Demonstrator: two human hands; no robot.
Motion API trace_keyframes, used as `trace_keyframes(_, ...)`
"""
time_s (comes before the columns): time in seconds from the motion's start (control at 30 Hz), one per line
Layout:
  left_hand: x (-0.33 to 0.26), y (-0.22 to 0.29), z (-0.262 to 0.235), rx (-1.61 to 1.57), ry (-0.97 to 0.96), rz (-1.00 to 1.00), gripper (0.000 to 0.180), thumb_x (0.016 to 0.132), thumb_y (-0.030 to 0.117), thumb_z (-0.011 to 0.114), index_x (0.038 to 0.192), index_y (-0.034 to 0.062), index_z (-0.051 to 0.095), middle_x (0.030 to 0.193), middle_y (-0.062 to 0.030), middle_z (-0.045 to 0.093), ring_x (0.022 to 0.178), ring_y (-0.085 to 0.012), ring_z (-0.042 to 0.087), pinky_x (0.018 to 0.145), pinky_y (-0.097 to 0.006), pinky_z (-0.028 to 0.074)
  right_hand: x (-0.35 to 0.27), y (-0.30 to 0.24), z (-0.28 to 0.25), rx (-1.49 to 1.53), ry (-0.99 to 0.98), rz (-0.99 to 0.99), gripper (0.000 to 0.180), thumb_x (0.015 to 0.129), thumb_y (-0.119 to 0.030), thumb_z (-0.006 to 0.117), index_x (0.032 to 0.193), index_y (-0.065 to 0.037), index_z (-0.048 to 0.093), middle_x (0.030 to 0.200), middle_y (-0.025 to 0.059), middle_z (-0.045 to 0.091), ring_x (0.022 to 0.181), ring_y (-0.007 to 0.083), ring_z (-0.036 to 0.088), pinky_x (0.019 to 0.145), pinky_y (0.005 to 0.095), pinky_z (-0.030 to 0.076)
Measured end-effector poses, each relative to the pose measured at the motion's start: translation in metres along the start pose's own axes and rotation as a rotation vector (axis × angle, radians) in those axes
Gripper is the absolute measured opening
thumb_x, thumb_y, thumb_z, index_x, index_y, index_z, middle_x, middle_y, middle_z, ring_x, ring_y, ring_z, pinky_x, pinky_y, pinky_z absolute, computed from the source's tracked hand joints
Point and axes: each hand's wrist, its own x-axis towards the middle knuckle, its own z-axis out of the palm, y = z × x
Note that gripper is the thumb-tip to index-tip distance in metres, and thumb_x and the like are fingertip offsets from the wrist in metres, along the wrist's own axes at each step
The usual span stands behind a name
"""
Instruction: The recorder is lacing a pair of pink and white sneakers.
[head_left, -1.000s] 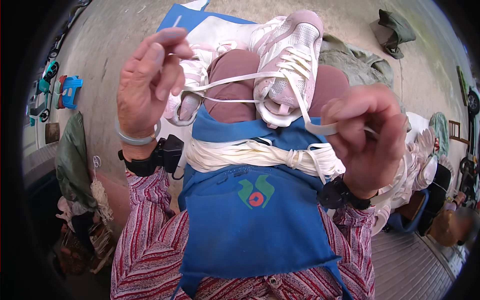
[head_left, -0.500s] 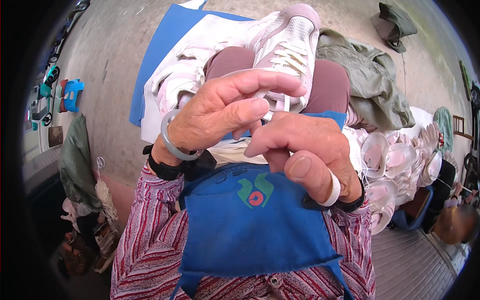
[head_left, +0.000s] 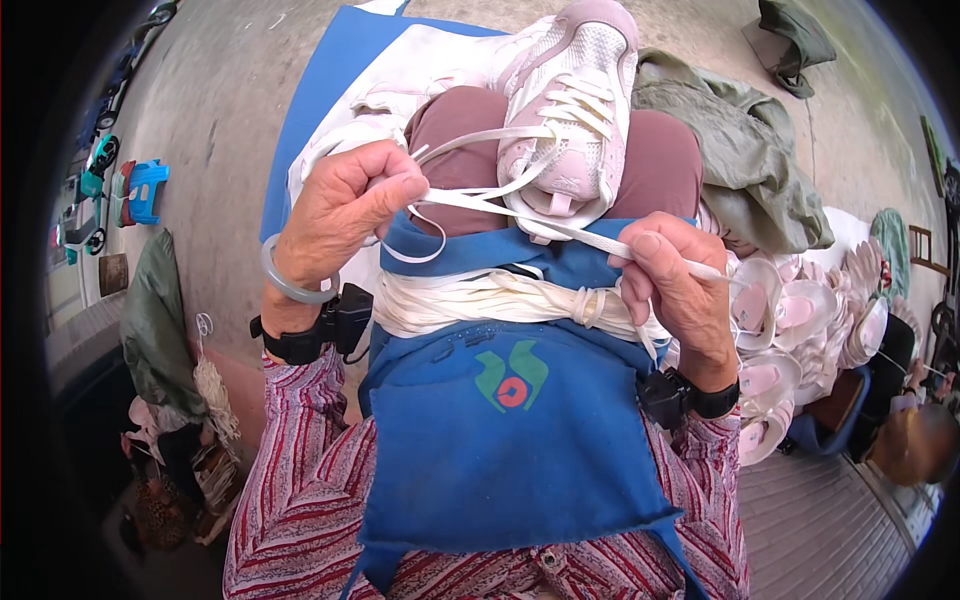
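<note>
A pale pink and white sneaker (head_left: 575,130) rests across my knees, its toe pointing away from me. White shoelace (head_left: 535,212) runs from its upper eyelets to both hands. My left hand (head_left: 352,205) pinches the lace left of the shoe, with a loop hanging below the fingers. My right hand (head_left: 672,280) grips another stretch between thumb and forefinger, right of the shoe's heel. The lace between the hands is stretched nearly straight. Across my lap, on the blue apron (head_left: 520,440), lies a bundle of white laces (head_left: 470,300).
Several pink and white shoe uppers (head_left: 790,320) are heaped at my right. A grey-green cloth (head_left: 725,150) lies beyond my right knee. More pale shoes lie on white and blue sheets (head_left: 300,110) at the far left. A blue stool (head_left: 147,190) stands farther left.
My hands have moved apart, left hand to the left and right hand slightly to the right, drawing the lace out between them. The lace bundle on my lap is now uncovered.
</note>
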Motion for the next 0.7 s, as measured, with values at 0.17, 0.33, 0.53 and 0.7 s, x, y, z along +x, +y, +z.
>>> trace_keyframes(0.17, 0.008, -0.023, -0.006, 0.697, 0.382, 0.227, 0.020, 0.091, 0.012, 0.060, 0.106, -0.0018, 0.060, 0.094, -0.0051, 0.064, 0.065, -0.0053, 0.051, 0.061, -0.020, 0.044, 0.006, 0.013, 0.005, -0.056, 0.084, 0.058, 0.023, 0.096, -0.019, 0.056, 0.087, 0.001, 0.063, 0.060, -0.0013, 0.052, 0.048, 0.0047, 0.047, 0.043, 0.0197, 0.037)
trace_keyframes(0.33, 0.007, 0.019, 0.050, -0.206, -0.036, 0.188, 0.041, 0.094, 0.011, 0.054, 0.132, -0.0016, 0.047, 0.120, -0.0102, 0.059, 0.073, -0.0059, 0.055, 0.072, -0.022, 0.049, 0.016, 0.012, 0.032, -0.122, 0.058, 0.040, 0.020, 0.096, -0.017, 0.056, 0.087, 0.000, 0.063, 0.060, -0.0010, 0.052, 0.049, 0.0048, 0.048, 0.044, 0.0213, 0.039)
trace_keyframes(0.53, 0.022, 0.011, 0.071, -0.026, -0.203, 0.075, 0.026, 0.097, 0.013, 0.052, 0.117, -0.0025, 0.057, 0.094, -0.0027, 0.064, 0.073, -0.0059, 0.057, 0.071, -0.020, 0.048, 0.022, 0.018, 0.043, -0.119, 0.109, -0.042, 0.016, 0.095, -0.015, 0.055, 0.090, -0.001, 0.062, 0.066, -0.0004, 0.057, 0.051, 0.0049, 0.052, 0.046, 0.0209, 0.041)
trace_keyframes(0.7, 0.020, 0.005, 0.068, 0.081, -0.294, -0.029, 0.012, 0.089, 0.012, 0.065, 0.094, 0.0004, 0.065, 0.079, 0.0001, 0.062, 0.065, -0.0042, 0.057, 0.055, -0.019, 0.043, 0.012, 0.026, 0.033, -0.052, 0.119, 0.040, 0.014, 0.096, -0.013, 0.055, 0.094, -0.001, 0.061, 0.069, 0.0000, 0.058, 0.055, 0.0046, 0.054, 0.049, 0.0194, 0.042)
